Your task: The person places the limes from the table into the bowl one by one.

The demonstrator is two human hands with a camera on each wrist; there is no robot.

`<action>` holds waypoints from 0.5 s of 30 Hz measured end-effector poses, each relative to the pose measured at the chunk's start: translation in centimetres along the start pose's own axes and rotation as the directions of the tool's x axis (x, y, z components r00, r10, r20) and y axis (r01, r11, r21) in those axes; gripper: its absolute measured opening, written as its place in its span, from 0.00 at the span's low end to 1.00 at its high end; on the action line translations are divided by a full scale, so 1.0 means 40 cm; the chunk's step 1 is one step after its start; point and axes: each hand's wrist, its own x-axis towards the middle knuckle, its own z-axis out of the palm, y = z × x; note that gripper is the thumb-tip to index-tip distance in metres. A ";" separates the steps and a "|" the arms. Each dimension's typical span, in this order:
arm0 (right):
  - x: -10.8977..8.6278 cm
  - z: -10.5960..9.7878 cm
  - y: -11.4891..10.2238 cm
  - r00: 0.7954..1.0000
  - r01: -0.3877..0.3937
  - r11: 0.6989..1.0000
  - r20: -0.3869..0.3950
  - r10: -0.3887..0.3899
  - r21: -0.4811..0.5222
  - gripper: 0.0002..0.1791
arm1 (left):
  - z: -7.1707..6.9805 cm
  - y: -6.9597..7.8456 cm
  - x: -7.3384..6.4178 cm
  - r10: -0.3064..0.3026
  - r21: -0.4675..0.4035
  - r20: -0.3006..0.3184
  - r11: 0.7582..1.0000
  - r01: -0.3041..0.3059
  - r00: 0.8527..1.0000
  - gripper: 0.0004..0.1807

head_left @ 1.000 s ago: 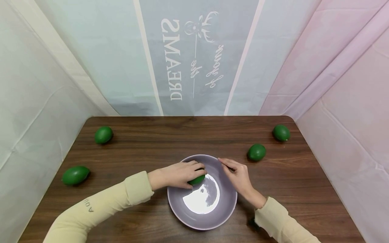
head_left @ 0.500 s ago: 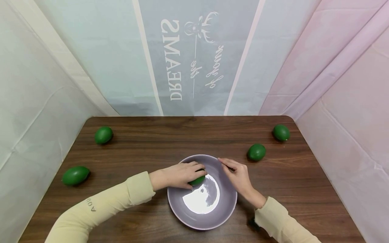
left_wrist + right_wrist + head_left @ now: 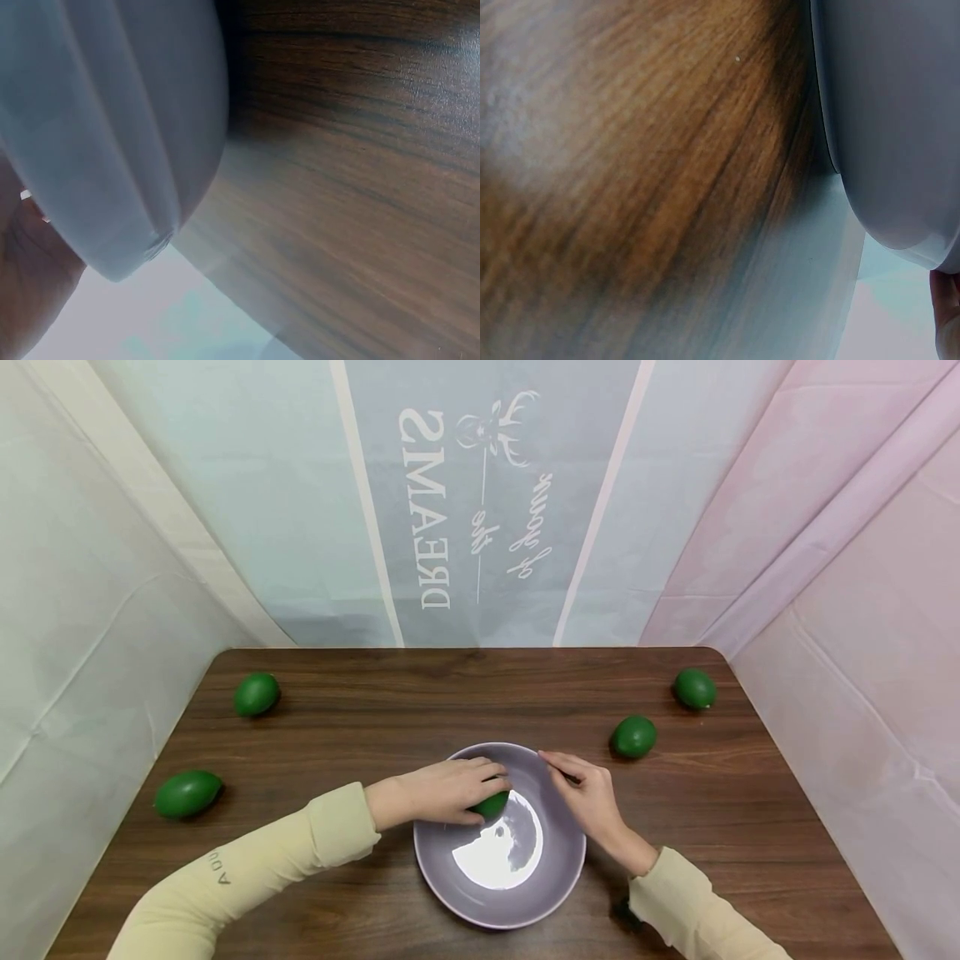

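Note:
A wide lavender bowl point(image 3: 501, 912) with a glossy inside stands on the brown wooden table, toward the front. Reaching in from its left side, my left hand point(image 3: 456, 790) holds a green lime point(image 3: 492, 805) inside the bowl, fingers over its top and thumb at its near side. My right hand point(image 3: 597, 800) pinches the bowl's rim at the far right. From the left wrist, the bowl's outer wall point(image 3: 112, 112) fills the left of the view, with part of the hand behind it. The right wrist view shows the bowl's side point(image 3: 900, 112) and fingertips point(image 3: 946, 307) at its rim.
Two more limes lie at the left, one far back point(image 3: 257, 694) and one nearer point(image 3: 187, 793). On the right are another two limes point(image 3: 633, 737) point(image 3: 694, 688). A dark object point(image 3: 626, 910) is partly hidden under the right sleeve. Fabric walls enclose the table point(image 3: 465, 693).
The left hand's thumb has shifted slightly on the lime, and the lime sits a touch further right in the bowl. The right hand and the bowl stay in place.

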 end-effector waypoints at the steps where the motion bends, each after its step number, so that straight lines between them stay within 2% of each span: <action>1: 0.003 -0.003 -0.011 1.000 0.000 1.000 0.000 0.000 0.007 0.14 | -0.003 0.000 0.000 0.001 0.001 0.000 1.000 -0.001 1.000 0.31; 6: 0.015 -0.013 -0.051 1.000 -0.005 1.000 0.000 0.005 0.004 0.13 | -0.020 -0.003 -0.003 -0.007 -0.013 -0.002 1.000 0.007 1.000 0.25; 15: 0.015 -0.013 -0.052 1.000 0.007 1.000 -0.004 -0.007 0.002 0.13 | -0.052 -0.014 -0.019 -0.022 -0.051 -0.034 0.998 0.020 0.999 0.22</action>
